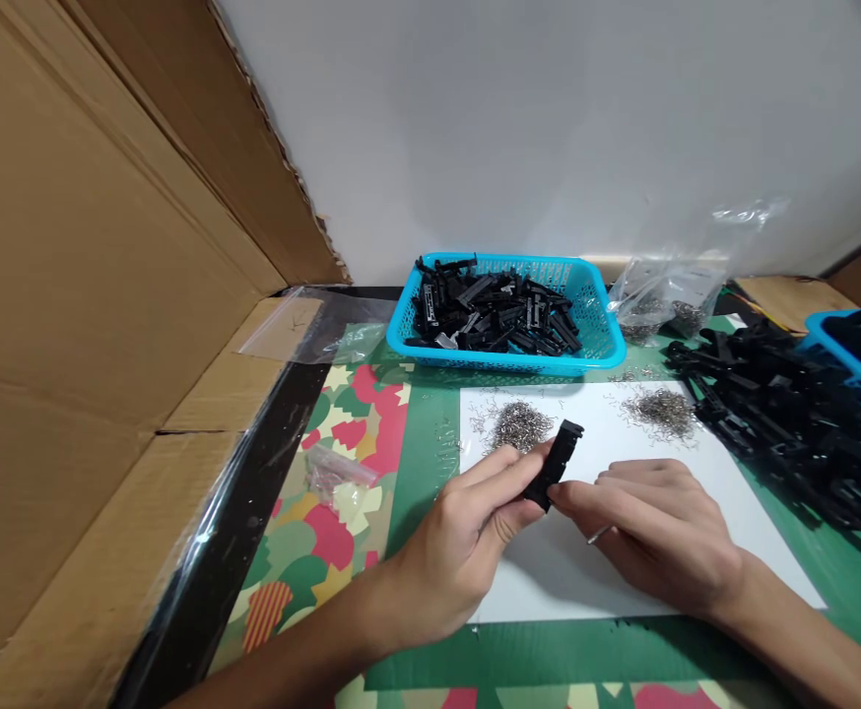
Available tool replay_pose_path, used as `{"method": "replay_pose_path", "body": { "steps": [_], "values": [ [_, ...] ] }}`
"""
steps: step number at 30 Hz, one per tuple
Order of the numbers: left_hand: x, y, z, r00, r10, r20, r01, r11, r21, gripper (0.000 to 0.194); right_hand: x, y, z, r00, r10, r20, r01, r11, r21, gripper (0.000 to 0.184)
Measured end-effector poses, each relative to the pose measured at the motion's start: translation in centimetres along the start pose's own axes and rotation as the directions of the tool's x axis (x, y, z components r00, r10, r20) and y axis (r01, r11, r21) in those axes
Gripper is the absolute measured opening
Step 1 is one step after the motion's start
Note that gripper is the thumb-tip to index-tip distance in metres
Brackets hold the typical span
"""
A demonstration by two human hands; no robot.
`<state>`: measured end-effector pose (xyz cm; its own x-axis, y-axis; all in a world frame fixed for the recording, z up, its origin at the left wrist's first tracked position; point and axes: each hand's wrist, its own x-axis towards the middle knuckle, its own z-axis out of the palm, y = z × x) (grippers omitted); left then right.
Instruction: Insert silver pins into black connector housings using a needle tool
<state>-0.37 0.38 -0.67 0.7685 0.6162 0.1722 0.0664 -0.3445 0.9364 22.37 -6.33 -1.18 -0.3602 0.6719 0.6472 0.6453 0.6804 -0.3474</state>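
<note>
My left hand (467,537) is closed round the lower part of a long, narrow black plastic piece (562,453), its far end tilted up and away. From the right, my right hand (659,537) meets the near end of that piece with its fingertips. A thin metal tool (599,535) pokes out below the curled fingers of the right hand; most of it is hidden. Both hands are above a white sheet (570,581). Behind them lie a pile of small bent metal wires (520,425) and a second wire pile (663,414).
A blue basket (504,365) of black parts stands against the wall. Loose black parts (777,423) heap up at right beside another blue basket (844,345). Plastic bags (671,295) of wires stand behind, a small bag (338,480) lies left. Cardboard (105,295) walls the left side.
</note>
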Motion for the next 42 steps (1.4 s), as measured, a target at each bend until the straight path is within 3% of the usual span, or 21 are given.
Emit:
{"method": "replay_pose_path", "body": {
  "steps": [5, 11, 33, 42],
  "values": [
    [0.1, -0.1, 0.3, 0.999, 0.027, -0.024, -0.027, 1.000, -0.003, 0.047, 0.0, -0.2, -0.2, 1.000, -0.021, 0.005, 0.021, 1.000, -0.001, 0.032],
    [0.1, -0.3, 0.5, 0.998, 0.026, -0.054, -0.024, 0.999, 0.026, 0.045, 0.2, -0.6, -0.3, 1.000, -0.015, 0.000, 0.015, 0.998, -0.053, 0.021],
    [0.3, -0.1, 0.1, 0.999, 0.036, 0.022, -0.035, 0.999, -0.041, 0.048, 0.4, -1.0, -1.1, 1.000, -0.005, -0.018, 0.006, 1.000, 0.025, 0.029],
    [0.4, -0.1, 0.1, 0.999, -0.003, 0.053, 0.007, 0.998, -0.065, 0.043, 0.0, -1.1, -0.5, 0.999, -0.043, 0.012, 0.043, 0.999, -0.033, 0.028]
  ]
}}
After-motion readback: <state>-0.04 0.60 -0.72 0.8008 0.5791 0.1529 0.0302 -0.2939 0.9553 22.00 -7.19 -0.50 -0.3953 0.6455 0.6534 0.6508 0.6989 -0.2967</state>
